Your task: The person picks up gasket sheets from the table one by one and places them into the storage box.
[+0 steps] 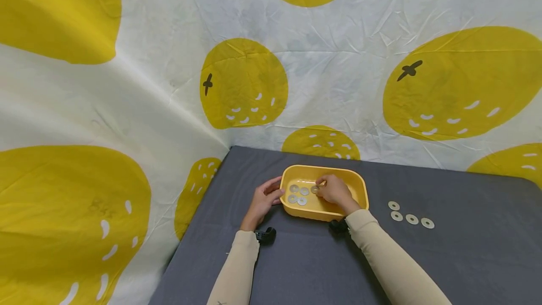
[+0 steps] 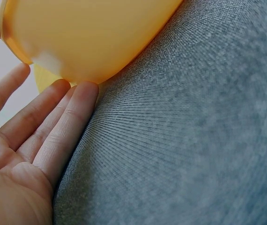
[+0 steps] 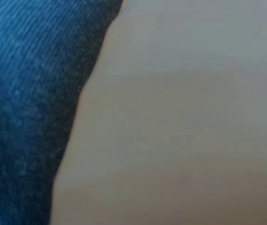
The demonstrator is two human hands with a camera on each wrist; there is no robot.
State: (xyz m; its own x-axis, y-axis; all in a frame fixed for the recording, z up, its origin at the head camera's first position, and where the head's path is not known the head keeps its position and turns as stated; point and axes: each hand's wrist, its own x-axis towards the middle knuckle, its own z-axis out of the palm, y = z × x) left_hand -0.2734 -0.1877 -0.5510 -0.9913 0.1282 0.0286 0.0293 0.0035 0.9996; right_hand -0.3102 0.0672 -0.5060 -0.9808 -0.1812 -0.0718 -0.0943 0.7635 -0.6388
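The left wrist view shows what the head view hides: the left hand's [image 2: 25,145] fingers lie nearly straight, tips against the outside of the yellow tray [image 2: 93,37], thumb at its rim. The right wrist view holds only a blurred pale surface [image 3: 185,117] beside dark cloth [image 3: 25,93]; the head view alone shows the right hand [image 1: 332,189], fingers curled, pinching a washer [image 1: 314,189] inside the tray. Four more washers [image 1: 304,191] lie flat toward the tray's left end, in two rows of two. The tray sits near the far edge of the grey worktop [image 1: 296,258], the left hand between it and the worktop's left edge. Right of the tray and apart from it, four loose washers [image 1: 412,219] form a bent line, with worktop stretching beyond them toward the right edge.
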